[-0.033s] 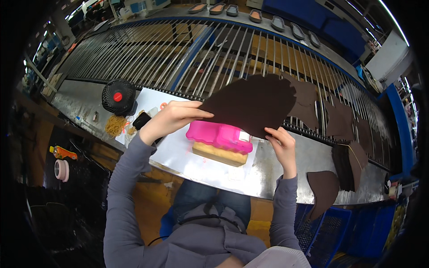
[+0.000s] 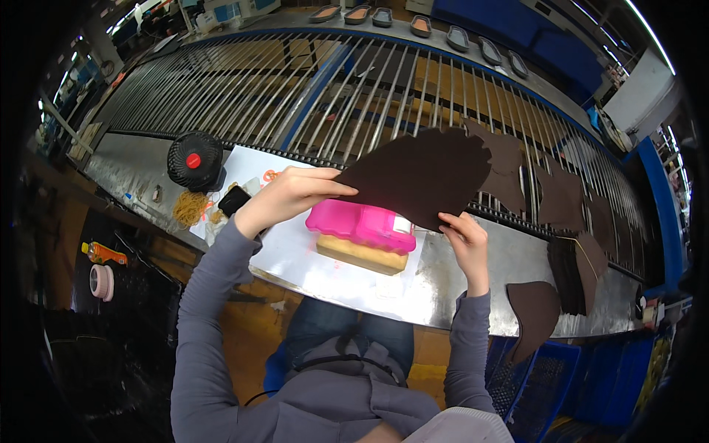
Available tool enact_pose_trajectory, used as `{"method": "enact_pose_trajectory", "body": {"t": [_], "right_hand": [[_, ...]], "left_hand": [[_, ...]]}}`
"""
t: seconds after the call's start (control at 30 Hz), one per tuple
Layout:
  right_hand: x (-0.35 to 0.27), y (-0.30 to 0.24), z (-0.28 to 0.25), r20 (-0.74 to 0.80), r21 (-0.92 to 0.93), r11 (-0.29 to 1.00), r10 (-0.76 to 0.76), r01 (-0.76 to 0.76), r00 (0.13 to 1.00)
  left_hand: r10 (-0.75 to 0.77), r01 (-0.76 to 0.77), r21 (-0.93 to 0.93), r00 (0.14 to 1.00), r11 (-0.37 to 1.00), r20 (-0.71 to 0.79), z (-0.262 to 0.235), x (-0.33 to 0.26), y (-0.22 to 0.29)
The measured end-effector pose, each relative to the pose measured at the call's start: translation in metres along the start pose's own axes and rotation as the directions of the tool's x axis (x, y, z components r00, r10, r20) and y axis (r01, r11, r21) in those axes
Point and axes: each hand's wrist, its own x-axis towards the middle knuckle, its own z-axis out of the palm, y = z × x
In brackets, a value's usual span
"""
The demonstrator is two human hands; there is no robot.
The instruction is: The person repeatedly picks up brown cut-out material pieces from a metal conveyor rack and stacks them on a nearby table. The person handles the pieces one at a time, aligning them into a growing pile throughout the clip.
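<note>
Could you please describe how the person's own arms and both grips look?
Both arms wear long, plain grey fabric sleeves: the left sleeve and the right sleeve show crosswise wrinkles. The left grip and right grip are bare human hands, without gloves or visible wristwear.

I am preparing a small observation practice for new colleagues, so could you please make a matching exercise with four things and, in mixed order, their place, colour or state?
Things:
1. Notched brown piece
2. Wavy-edged container
3. Round fan
4. Small bottle

Descriptions:
A. Black with a red centre
B. Orange with a yellow cap, at the far left
C. Held by the left hand and the right hand
D. Bright pink

Right pairs: 1-C, 2-D, 3-A, 4-B
</note>
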Motion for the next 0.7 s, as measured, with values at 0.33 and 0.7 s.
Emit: {"method": "enact_pose_trajectory", "body": {"t": [0.33, 0.7], "right_hand": [[-0.069, 0.042, -0.017, -0.149, 0.117, 0.962, 0.264, -0.249, 0.953], [-0.133, 0.008, -0.125, -0.269, -0.167, 0.947, 0.224, -0.275, 0.937]], "left_hand": [[0.243, -0.236, -0.067, 0.961, 0.969, 0.132, 0.05, 0.061, 0.01], [0.365, -0.3, -0.212, 0.821, 0.93, 0.44, 0.119, 0.142, 0.024]]}}
